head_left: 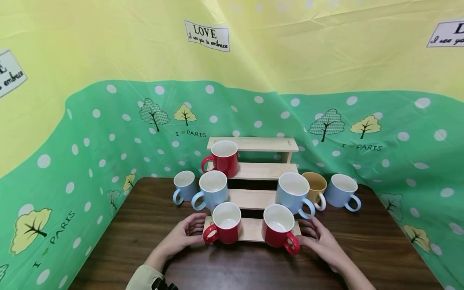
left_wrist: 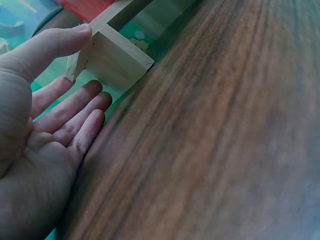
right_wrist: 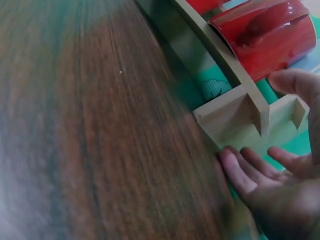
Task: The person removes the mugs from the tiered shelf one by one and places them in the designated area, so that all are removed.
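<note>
A person's left hand (head_left: 190, 231) and right hand (head_left: 320, 241), fingers loosely open and gripping nothing, flank a stepped wooden rack (head_left: 251, 230) on a table (head_left: 232, 270), the left touching its end. A red mug (head_left: 232, 233) stands left on the near step, another red mug (head_left: 272, 234) right.

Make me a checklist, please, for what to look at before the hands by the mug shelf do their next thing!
1. Left hand at the wooden shelf's left end: ok.
2. Right hand at its right end: ok.
3. Firm hold by both hands: cannot tell.
4. Two red mugs on the bottom step upright: ok.
5. Third step up has mugs at both ends: not ok, just one red mug, left.
6. Every mug on the shelf: not ok, two light-blue mugs and a tan mug stand beside it.
</note>
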